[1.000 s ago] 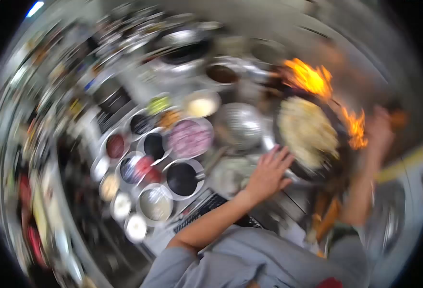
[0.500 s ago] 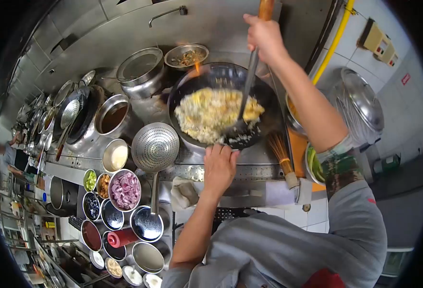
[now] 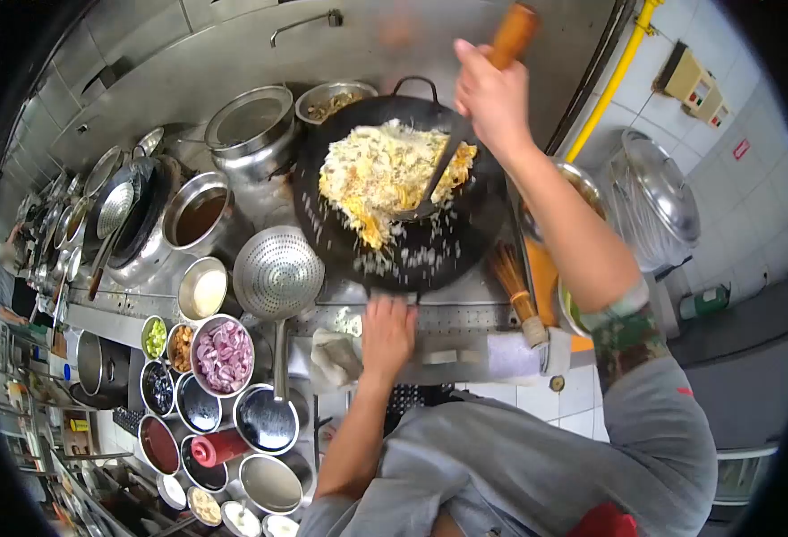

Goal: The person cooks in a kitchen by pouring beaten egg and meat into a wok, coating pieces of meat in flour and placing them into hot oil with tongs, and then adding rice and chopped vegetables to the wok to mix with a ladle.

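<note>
My right hand [image 3: 494,94] is closed around the long shaft of a wok ladle [image 3: 445,163], below its wooden end. The ladle's head is partly buried in fried rice with egg [image 3: 385,170]. Loose grains are scattered, some blurred, over the near side of a black wok [image 3: 474,237], which is tipped with its far loop handle showing. At the wok's near edge, my left hand [image 3: 388,336] has its fingers curled at the near loop handle, the fingertips partly hidden.
A perforated skimmer [image 3: 277,273] rests left of the wok, near a pot of brown sauce [image 3: 199,215] and a bowl of chopped onion [image 3: 222,353]. A bamboo brush [image 3: 519,300] lies to the right. A folded cloth [image 3: 336,356] lies beside my left hand.
The wok has shifted and tipped, bringing its far handle into view. The rice has moved toward the far side, with grains scattering. The flame behind the wok no longer shows.
</note>
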Demonstrator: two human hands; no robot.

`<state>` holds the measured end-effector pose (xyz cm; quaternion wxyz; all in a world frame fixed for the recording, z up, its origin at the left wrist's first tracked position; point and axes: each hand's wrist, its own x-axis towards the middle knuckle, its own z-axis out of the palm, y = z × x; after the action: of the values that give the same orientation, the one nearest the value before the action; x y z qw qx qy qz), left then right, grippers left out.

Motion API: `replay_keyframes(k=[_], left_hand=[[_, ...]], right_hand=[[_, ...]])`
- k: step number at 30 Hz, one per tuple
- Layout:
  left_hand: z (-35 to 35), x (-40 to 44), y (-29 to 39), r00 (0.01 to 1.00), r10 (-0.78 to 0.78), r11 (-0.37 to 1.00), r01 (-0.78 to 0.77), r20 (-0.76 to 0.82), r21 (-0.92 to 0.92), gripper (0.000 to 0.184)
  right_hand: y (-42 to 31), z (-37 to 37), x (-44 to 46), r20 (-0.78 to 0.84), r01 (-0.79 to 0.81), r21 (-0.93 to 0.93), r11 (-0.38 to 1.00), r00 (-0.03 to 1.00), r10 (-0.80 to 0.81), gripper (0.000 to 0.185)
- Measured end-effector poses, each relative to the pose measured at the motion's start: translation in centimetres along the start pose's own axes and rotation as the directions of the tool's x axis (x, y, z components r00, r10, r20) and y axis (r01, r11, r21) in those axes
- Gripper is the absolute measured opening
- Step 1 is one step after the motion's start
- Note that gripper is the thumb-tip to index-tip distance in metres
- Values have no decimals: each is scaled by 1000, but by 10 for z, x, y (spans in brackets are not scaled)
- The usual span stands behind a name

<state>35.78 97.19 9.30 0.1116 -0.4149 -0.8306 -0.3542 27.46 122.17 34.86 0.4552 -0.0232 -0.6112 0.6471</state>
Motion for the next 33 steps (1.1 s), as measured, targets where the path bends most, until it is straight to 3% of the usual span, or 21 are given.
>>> replay_keyframes(k=[3,5,7,9,10,11,12,13,15,16,18,19,20,23,25,26,30,32,33], left_hand=[[-16,10,-1,998,57,998,-57,14,4,14],[-36,30,9,1000,7,1000,-7,-4,-7,16],[-21,57,-9,999,32,997,-33,-8,-64,18],[-6,68,-14,1000,-21,999,21,21,-36,16],[0,74,-15,998,-46,999,47,42,-25,17],[0,78,-15,999,-31,998,31,-8,-46,20],[-1,81,-11,998,-19,997,15,-51,-69,24],[-4,84,-6,995,-11,996,2,-99,-91,29],[-51,88,23,995,-38,972,15,-92,-235,37],[-85,91,43,994,-37,937,-1,-101,-350,37],[-170,107,92,997,72,905,-64,3,-422,36],[-202,113,110,988,152,904,-130,22,-407,35],[-224,115,127,966,257,907,-233,24,-351,34],[-255,116,166,889,456,883,-449,30,-138,32],[-259,114,187,865,500,866,-498,48,-47,31],[-262,114,193,861,505,863,-505,58,-11,30],[-270,97,185,904,420,906,-423,76,29,27],[-259,79,159,955,273,961,-265,119,-74,26],[-245,67,140,969,148,978,-115,196,-171,25]], right_hand=[[-23,-34,-5,101,-17,108,994,995,6,40],[-23,-44,5,139,-89,162,983,988,66,37],[-43,-37,16,148,-119,148,982,984,97,41],[-59,-44,31,258,-127,177,976,963,79,42],[-65,-46,35,239,-83,203,976,971,33,42],[-65,-51,38,212,-49,223,974,977,0,42],[-59,-67,45,306,-38,271,962,951,-49,38],[-41,-70,43,279,-70,285,956,960,-12,39],[18,-68,32,234,-132,327,936,971,55,40],[52,-55,26,321,-188,195,963,940,119,41],[55,-41,70,313,-348,202,916,909,276,38],[49,-33,88,352,-391,194,900,884,308,33],[35,-25,96,378,-325,167,931,893,244,39],[20,-25,102,540,-236,360,903,842,4,36],[54,8,64,273,-260,239,936,943,192,33],[72,8,64,415,-285,261,922,896,159,33],[68,24,122,576,-444,217,869,777,254,34],[55,17,140,598,-412,250,876,778,195,29],[60,17,131,481,-409,262,874,840,249,30]])
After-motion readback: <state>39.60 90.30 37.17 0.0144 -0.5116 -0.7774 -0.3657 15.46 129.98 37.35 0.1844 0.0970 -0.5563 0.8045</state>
